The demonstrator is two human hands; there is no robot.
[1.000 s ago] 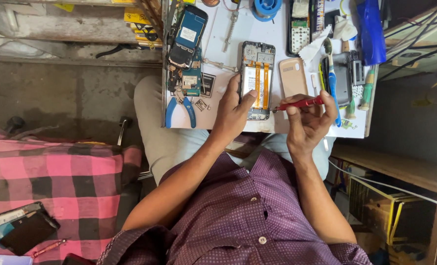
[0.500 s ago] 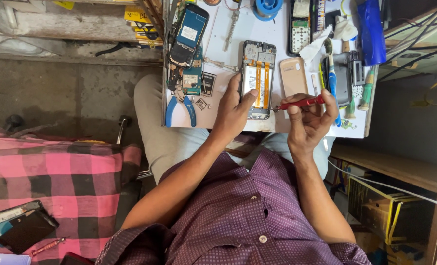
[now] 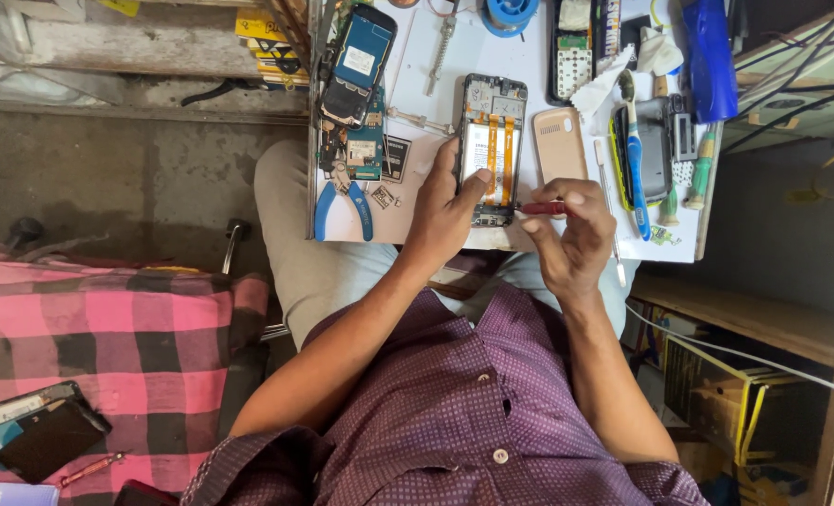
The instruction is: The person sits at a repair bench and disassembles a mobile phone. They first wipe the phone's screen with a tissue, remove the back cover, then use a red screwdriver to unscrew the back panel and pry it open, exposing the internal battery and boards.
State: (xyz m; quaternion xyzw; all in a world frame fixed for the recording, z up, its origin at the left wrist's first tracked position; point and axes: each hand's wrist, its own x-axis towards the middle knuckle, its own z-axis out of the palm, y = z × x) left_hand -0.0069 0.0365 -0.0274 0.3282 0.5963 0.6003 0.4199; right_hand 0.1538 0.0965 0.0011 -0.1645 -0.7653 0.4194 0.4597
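Observation:
An opened phone (image 3: 492, 141) with orange ribbon cables lies on the white worktable (image 3: 407, 225). My left hand (image 3: 445, 211) rests on its left edge, thumb pressing the bottom of the phone. My right hand (image 3: 571, 234) pinches a red-handled screwdriver (image 3: 543, 208) held level, its tip pointing left at the phone's lower right corner. A beige phone back cover (image 3: 559, 143) lies just right of the phone, above my right hand.
Blue-handled pliers (image 3: 342, 206), a blue phone with circuit boards (image 3: 356, 66), a blue toothbrush (image 3: 634, 159), tweezers and small parts crowd the table. A pink checked cloth (image 3: 89, 347) at left carries dark phones (image 3: 37, 436). Wooden shelving (image 3: 763, 375) stands right.
My right hand has turned the screwdriver and brought its tip down toward the phone's lower right corner. My left hand stays on the phone.

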